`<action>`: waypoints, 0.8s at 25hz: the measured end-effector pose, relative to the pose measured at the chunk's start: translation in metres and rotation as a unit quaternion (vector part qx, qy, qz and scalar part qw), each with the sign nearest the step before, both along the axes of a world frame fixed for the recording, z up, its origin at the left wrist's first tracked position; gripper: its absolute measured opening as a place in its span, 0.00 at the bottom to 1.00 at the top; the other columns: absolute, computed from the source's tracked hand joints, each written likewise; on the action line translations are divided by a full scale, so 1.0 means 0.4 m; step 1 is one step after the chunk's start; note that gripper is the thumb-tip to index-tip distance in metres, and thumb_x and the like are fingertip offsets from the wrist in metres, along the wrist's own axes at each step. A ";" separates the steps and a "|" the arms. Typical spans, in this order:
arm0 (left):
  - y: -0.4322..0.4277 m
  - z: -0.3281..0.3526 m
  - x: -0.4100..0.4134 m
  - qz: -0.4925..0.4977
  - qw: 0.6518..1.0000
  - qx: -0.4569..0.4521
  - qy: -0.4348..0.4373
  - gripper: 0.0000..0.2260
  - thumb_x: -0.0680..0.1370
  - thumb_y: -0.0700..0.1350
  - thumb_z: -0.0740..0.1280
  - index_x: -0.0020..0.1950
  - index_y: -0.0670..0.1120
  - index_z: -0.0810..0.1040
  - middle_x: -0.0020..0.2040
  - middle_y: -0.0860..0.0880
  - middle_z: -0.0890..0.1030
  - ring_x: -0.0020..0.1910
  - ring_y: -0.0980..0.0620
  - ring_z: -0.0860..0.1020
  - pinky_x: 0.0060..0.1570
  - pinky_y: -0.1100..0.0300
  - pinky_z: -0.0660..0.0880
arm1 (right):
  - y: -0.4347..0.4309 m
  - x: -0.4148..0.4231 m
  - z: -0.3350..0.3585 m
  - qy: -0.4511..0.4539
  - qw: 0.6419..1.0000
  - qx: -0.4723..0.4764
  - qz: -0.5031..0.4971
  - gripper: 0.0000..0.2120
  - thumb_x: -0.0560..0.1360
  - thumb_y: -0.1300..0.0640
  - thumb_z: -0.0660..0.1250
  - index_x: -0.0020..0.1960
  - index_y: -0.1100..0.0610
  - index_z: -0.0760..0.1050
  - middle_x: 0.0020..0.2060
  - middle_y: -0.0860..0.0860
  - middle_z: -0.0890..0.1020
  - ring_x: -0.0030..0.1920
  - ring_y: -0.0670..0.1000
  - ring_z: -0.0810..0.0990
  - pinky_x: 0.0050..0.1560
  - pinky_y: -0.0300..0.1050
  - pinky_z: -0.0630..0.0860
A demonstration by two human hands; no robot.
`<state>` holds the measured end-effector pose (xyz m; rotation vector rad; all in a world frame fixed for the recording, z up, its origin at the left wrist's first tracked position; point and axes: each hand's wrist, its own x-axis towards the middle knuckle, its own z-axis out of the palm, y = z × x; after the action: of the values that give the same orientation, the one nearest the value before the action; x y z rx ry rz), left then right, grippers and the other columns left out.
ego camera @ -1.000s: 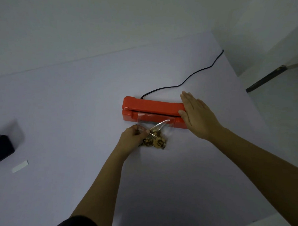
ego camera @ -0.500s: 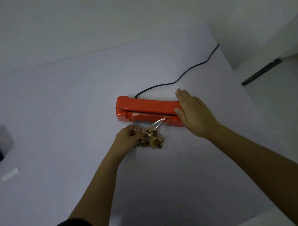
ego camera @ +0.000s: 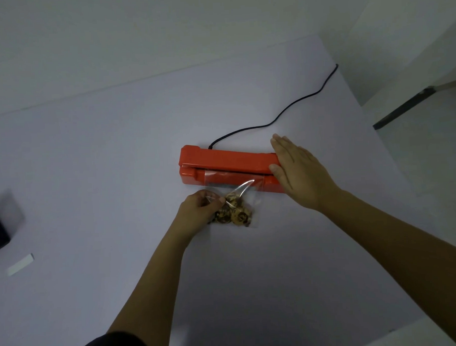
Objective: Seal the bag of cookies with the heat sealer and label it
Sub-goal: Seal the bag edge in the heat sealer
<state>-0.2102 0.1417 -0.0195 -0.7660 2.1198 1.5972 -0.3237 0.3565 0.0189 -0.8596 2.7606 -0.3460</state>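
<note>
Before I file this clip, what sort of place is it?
Probably a bare indoor work table, not a shop: a plain white tabletop, white walls, and one corded orange heat sealer with a cookie bag.

Red sealer (ego camera: 229, 162) lying flat on the tabletop (ego camera: 116, 164), long and low, lid pressed down on the bag's top edge. Clear bag (ego camera: 233, 196) just in front of it, crinkled, top tucked into the slot, bottom resting on the tabletop. Round brown cookies (ego camera: 236, 215) bunched at the bag's near end. Small white label (ego camera: 20, 264) lying flat, far to the left.
</note>
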 end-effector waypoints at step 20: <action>-0.006 -0.001 0.005 0.007 1.000 0.026 0.003 0.09 0.75 0.50 0.68 0.50 0.45 0.79 0.48 0.46 0.82 0.48 0.50 0.80 0.46 0.60 0.76 | 0.003 -0.002 0.022 -0.019 0.999 0.036 0.032 0.29 0.80 0.44 0.42 0.75 0.59 0.45 0.76 0.54 0.50 0.76 0.50 0.45 0.72 0.45 0.42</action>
<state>-0.2081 0.1393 -0.0198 -0.7620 2.0739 1.6566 -0.3246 0.3578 0.0276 -0.9118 2.6865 -0.2472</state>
